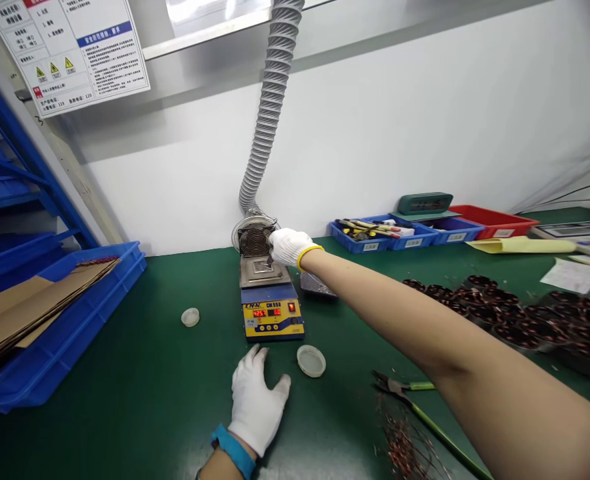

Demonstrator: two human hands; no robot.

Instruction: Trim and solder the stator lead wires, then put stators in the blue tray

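Note:
My right hand (291,247), in a white knit glove with a yellow cuff, reaches over the solder pot (273,313). Its fingers are closed above the pot's square metal top, and what they hold is hidden. The pot has a blue and yellow front with lit red digits. Just in front of it, my left hand (258,402) rests on the green table, gloved in white with a blue wristband, fingers spread and holding nothing. To the right of its fingertips lies a shallow translucent dish (311,361); a smaller round dish (190,317) sits left of the pot.
Behind the pot, a round fan (255,240) joins a grey flexible duct (275,87). Green-handled cutters (399,389) and copper wire scraps (405,443) lie at front right. Several copper coils (519,327) stand beyond my forearm. A blue bin (89,310) holds cardboard at left.

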